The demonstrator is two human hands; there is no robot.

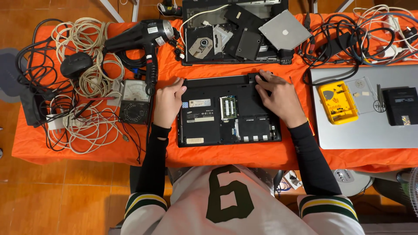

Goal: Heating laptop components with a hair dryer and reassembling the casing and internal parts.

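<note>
— Looking at the containers first: what holds what?

— Right of the black laptop (228, 114), a yellow parts box (337, 102) sits on a closed silver laptop (370, 126). Its clear lid (360, 90) is swung open to the far side. Small dark bits lie inside, too small to tell apart. A black rectangular case (401, 105) rests on the same silver laptop, farther right of the box.

— And the black laptop itself?

— Flipped underside up on the orange-covered bench (87, 150), directly in front of the person. Its long axis runs left to right; the hinge edge points away from the person. The cover is off one bay, showing a green memory module (228, 107).

— The hands?

— Left hand (168, 101) lies flat at the laptop's left edge, grip released, thumb touching the far-left corner. Right hand (278, 96) presses on the far-right part, fingertips at the back edge; its grip looks loose, fingers spread, grasping nothing that I can see.

— Anything beyond it?

— Farther from the person, a second opened laptop (235, 32) holds a bare optical drive (201, 43) with a silver drive (285, 29) on top. Left of the black laptop stand an analog meter (135, 101), a black heat gun (141, 37) and coiled cables (87, 87).
</note>
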